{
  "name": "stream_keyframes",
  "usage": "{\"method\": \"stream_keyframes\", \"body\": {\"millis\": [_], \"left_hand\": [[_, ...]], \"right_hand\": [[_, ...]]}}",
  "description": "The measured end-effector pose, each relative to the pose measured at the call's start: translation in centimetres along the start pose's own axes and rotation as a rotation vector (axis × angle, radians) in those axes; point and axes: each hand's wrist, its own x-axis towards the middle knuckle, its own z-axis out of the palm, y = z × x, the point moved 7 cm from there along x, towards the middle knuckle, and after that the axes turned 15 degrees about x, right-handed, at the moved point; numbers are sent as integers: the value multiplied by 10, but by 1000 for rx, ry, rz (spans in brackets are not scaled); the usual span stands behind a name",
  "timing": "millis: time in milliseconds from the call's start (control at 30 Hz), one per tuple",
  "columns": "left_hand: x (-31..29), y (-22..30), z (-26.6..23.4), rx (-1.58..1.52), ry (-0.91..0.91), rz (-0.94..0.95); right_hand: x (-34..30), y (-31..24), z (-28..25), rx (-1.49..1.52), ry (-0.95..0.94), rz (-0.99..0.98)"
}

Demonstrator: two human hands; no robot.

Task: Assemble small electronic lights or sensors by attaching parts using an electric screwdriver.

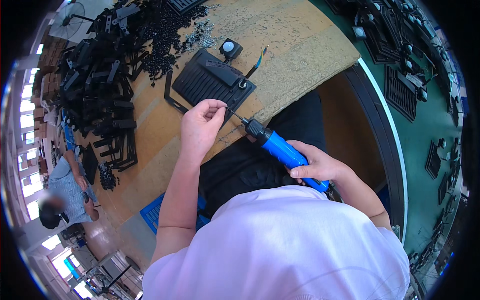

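Two hands: left hand [202, 125] with a narrow grip, fingertips pinched at the tip of the bit [236, 115], too small a spot to tell whether a fastener sits between; right hand [317, 166] with its grip closed round the blue driver [286, 150].
Ribbed housing: on the worktop [282, 55] near its front edge, just beyond the left hand; ribbed back upward.
Fitted parts: sensor [229, 47] at the far edge, gland [243, 84] near the right corner, multicoloured lead [260, 57] standing out; these look done.
Black bracket [169, 85]: bent flat bar along the housing's left side, running behind the left hand; judged not yet fully secured, its joints hidden from here.
Loose stock: heap of brackets [102, 75], dark, matt, angular, tangled, none on a housing; black fasteners [160, 52] and silver fasteners [202, 34] in loose grainy spreads.
Driver build: smooth blue barrel, black knurled collar, thin straight metal bit.
Worktop finish: tan board, scuffed, rough and crumbly-looking along the front edge.
Green surface [395, 145]: flat, to the right, bearing other ribbed housings [400, 94], some with sensors.
Far left: a co-worker [75, 185] in a light blue top.
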Motion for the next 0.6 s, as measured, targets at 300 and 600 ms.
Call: {"method": "stream_keyframes", "body": {"millis": [300,600], "left_hand": [[-23,27,6,332,279,434],[-25,59,21,632,420,676]], "right_hand": [[-2,7,-3,45,13,-6],[-2,17,-10,156,20,-8]]}}
